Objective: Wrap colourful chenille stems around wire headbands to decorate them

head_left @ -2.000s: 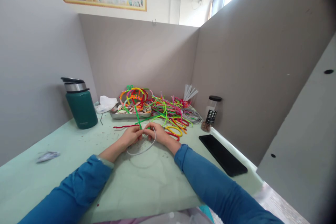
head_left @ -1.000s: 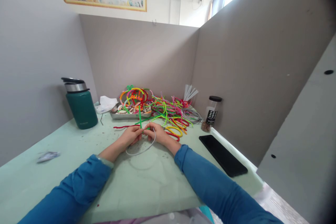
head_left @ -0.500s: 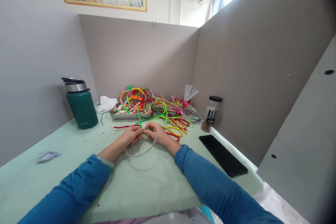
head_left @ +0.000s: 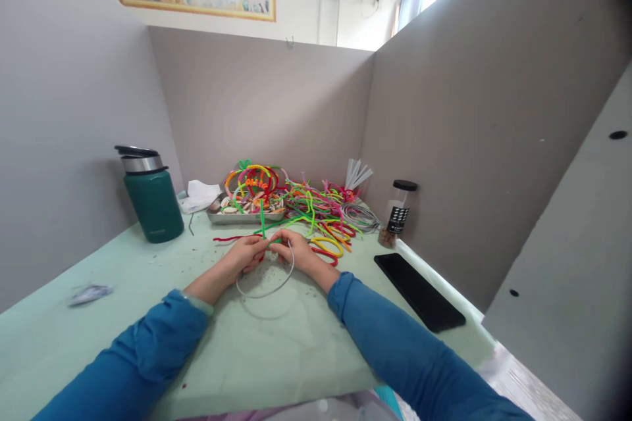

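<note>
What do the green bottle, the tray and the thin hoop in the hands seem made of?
Bottle: probably painted metal, satin green, bare silvery collar.
Tray: likely bare metal, from its grey shine.
Hoop: smooth grey, perhaps plastic or coated wire; unclear.

Two hands point(head_left: 292, 250) have one wire loop point(head_left: 257, 297) and one upright green pipe cleaner point(head_left: 263, 220) between them. One bottle point(head_left: 154, 204) stands to their left, one tray point(head_left: 247, 218) beyond, one jar point(head_left: 395, 217) and one phone point(head_left: 419, 293) right (the loose pipe cleaners point(head_left: 310, 204) are too tangled to count).
</note>
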Motion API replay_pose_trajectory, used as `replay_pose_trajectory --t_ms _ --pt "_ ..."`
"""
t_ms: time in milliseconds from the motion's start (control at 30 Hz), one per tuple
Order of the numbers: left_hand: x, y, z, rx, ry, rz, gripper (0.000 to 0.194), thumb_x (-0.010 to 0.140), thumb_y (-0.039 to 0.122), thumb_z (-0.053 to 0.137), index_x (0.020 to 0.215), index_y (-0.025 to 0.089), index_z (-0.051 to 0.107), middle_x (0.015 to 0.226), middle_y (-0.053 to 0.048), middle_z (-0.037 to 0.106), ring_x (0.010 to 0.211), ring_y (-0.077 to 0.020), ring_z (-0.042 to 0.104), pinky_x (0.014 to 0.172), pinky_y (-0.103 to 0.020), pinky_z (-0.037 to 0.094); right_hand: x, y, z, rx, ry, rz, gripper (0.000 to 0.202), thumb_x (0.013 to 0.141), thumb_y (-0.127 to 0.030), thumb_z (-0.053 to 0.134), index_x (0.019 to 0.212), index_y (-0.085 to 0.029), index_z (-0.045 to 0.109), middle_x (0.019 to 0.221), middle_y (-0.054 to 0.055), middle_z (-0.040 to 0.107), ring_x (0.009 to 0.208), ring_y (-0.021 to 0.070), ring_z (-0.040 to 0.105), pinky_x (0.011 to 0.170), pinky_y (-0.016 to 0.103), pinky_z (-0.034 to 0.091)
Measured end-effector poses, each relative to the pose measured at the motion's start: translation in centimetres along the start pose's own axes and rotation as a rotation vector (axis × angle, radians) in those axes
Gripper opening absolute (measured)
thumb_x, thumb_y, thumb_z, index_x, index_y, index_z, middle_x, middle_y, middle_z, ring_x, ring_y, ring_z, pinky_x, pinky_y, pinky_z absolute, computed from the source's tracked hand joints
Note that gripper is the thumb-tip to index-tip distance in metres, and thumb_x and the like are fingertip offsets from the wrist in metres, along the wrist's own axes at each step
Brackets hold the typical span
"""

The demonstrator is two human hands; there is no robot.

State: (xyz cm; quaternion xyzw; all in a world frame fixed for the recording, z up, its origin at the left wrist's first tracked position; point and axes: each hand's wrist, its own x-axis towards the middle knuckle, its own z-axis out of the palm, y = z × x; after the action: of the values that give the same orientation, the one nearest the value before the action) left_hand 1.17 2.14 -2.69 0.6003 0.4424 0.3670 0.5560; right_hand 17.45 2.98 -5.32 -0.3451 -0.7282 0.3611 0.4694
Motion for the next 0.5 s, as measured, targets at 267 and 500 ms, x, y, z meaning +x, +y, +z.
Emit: replay_pose_trajectory --t_ms 267,500 --pt "0.2 0.2 -0.2 -0.077 0.121 0.049 0.042 0.066 0.048 0.066 0.064 0.021 0.035 0.046 0.011 0.027 0.031 -0.0014 0.02 0.029 -0.017 0.013 -0.3 -2.1 -1.5 -0.508 0.032 -0.041 0.036 0.078 -0.014 0.052 0.114 -0.02 0.051 0.089 0.002 0.064 0.077 0.0145 0.06 0.073 0.026 0.045" --pt "0.3 -0.1 -0.6 -0.099 0.175 0.081 0.037 0.07 0.044 0.063 0.063 0.021 0.035 0.044 0.011 0.03 0.03 -0.0023 0.021 0.029 -0.017 0.013 -5.6 -11.0 -2.1 -1.031 0.151 0.071 0.021 0.08 -0.02 0.055 0.098 -0.012 0.062 0.106 0.017 0.059 0.1 0.0261 0.053 0.083 0.036 0.04"
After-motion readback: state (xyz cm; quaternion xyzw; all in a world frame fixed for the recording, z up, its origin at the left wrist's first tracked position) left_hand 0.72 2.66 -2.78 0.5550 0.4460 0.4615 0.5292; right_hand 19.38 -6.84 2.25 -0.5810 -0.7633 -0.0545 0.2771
